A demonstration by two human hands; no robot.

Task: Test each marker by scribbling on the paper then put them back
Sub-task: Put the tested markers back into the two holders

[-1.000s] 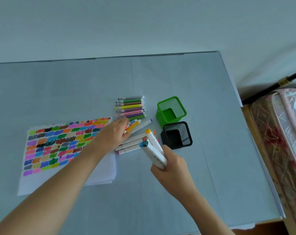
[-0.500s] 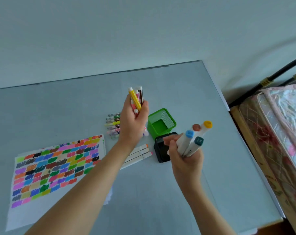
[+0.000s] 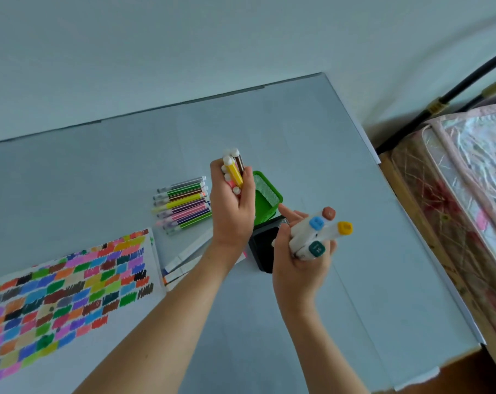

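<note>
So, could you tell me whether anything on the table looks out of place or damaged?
Nothing looks damaged or spilled. Some thin markers and thick markers lie loose on the table beside the green cup and black cup, not yet put back.

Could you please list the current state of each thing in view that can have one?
Left hand: grips thin markers upright.
Right hand: grips four thick markers, capped.
Green cup: upright; contents hidden.
Black cup: upright, partly hidden.
Paper: flat, covered in scribbles.
Loose markers: lying on table.
</note>
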